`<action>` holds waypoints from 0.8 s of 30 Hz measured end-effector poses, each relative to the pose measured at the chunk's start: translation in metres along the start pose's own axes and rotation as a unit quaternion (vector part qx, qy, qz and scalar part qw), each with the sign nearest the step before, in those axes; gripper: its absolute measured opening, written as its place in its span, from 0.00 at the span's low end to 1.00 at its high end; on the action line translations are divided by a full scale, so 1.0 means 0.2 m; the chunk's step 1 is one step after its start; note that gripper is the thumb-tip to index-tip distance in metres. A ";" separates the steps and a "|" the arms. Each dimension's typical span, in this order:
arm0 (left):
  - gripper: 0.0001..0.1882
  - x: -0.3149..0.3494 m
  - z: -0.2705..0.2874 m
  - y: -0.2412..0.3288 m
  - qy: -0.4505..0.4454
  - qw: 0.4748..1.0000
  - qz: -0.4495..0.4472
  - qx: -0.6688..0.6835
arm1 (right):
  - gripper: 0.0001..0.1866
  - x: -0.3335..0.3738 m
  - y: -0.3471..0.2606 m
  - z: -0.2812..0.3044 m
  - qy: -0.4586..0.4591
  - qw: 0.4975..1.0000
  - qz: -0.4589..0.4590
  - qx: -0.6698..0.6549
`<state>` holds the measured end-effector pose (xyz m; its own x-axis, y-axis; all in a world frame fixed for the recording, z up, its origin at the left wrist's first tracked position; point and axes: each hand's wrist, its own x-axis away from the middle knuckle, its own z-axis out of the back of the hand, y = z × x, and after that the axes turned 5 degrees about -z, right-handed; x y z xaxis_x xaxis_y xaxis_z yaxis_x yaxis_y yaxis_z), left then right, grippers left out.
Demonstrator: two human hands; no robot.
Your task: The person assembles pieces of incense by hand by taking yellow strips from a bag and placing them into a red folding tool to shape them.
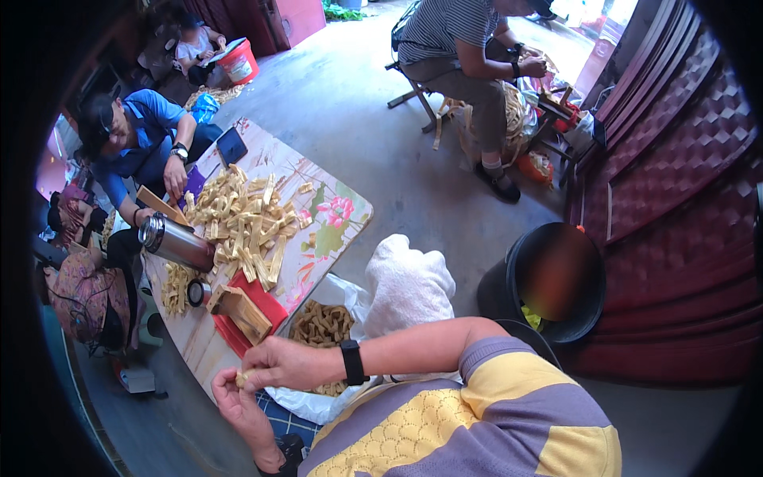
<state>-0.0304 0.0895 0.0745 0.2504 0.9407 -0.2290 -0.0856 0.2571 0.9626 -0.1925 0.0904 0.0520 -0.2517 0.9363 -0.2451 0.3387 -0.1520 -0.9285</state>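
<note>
At the table's near edge, my right hand [288, 364], wearing a black wristband, pinches a small pale-yellow folded strip [242, 380]. My left hand [241, 407] meets it from below, its fingers closed around the same piece. Just beyond my hands, a wooden block-like stand [242, 312] rests on a red base [276, 308]. Below the table edge, beside my right wrist, a white plastic bag [355, 296] holds many short brownish-yellow pieces [322, 324]. A heap of flat pale-yellow strips [250, 226] covers the middle of the table.
The floral-topped table [350, 208] also bears a steel flask [176, 242], its cup lid [199, 292] and a phone [232, 146]. A person in blue [151, 119] works across it. Another person [457, 48] sits at back right. A white cloth-covered lump [409, 278] and black bin [509, 278] stand right.
</note>
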 end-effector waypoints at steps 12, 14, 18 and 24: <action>0.14 0.03 0.02 -0.15 0.030 0.999 0.037 0.010 | 0.09 0.04 0.02 0.00 -0.015 0.984 -0.055 -0.166; 0.17 0.04 -0.01 -0.08 -0.016 0.999 0.047 0.009 | 0.09 0.04 -0.02 0.01 -0.027 0.984 -0.071 -0.160; 0.20 0.04 -0.01 0.01 -0.052 0.990 0.105 0.084 | 0.09 0.03 -0.02 0.01 0.000 0.995 -0.046 -0.091; 0.17 0.07 0.00 0.04 -0.086 0.983 0.049 -0.152 | 0.09 0.02 -0.02 0.00 0.010 0.996 -0.077 -0.051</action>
<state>-0.0282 0.1057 0.0784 0.3830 0.9199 -0.0842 -0.3946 0.2453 0.8855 -0.1949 0.0946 0.0542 -0.2899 0.9524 -0.0944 0.3883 0.0269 -0.9211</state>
